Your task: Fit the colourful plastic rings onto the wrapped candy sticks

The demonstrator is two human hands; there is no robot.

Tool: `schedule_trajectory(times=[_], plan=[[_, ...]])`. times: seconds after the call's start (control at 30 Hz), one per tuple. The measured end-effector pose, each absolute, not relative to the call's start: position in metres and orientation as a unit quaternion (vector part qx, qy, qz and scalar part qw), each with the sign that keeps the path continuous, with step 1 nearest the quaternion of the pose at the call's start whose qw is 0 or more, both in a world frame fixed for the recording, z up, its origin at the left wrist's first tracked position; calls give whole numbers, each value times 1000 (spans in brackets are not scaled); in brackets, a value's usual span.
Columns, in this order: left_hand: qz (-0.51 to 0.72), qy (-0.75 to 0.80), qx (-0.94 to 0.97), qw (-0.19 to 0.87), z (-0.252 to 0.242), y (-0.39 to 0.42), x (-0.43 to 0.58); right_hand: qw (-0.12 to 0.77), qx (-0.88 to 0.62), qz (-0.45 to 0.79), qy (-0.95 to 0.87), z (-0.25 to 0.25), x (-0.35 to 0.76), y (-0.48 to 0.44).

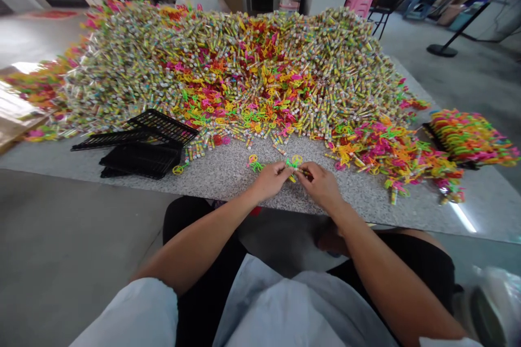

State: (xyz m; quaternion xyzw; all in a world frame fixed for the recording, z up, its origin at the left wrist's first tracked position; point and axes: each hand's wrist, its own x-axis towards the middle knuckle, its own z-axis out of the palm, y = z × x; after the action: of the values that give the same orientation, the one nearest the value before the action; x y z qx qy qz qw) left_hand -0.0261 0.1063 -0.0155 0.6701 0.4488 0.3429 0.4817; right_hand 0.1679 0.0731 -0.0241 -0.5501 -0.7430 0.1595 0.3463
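My left hand (271,180) and my right hand (319,182) meet over a speckled granite slab (228,173), fingers pinched together. Between them they hold a small green plastic ring piece (292,164) and a thin tube-like piece (303,172); which hand grips which is hard to make out. A few loose yellow and green rings (254,162) lie just left of my hands. Behind them rises a huge heap of small wrapped tubes and bright plastic rings (244,65).
Black plastic mesh trays (142,146) are stacked at the left on the slab. A tray of sorted coloured rings (468,138) sits at the right. A scatter of rings (391,154) spreads toward it. Chairs and a stanchion base (442,50) stand behind.
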Motion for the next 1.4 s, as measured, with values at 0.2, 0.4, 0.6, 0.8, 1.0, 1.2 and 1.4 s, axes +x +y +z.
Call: schedule_trajectory(times=[0.2,0.4,0.6,0.8,1.0,1.2,1.4], plan=[[365,540,643,402,2,137,-90,494,-696,114,-508,-12,241,102],[311,635,607,362,-8,155,-139,576,-607,428,-341,-18,245,142],[261,585,706,302,-15,147,-120,328,-617,234,-676,-37,129,157],[236,543,726,350,-11,153,-108,254,-642,136,-710,-39,100,179],[325,444,576,605,-2,150,-95,471,-545,452,-526,-27,108,143],[343,416,557,632,6,139,-85,534,-432,584,-432,-16,99,111],[366,417,553,622,8,137,-79,556,-435,558,-436,-23,96,106]])
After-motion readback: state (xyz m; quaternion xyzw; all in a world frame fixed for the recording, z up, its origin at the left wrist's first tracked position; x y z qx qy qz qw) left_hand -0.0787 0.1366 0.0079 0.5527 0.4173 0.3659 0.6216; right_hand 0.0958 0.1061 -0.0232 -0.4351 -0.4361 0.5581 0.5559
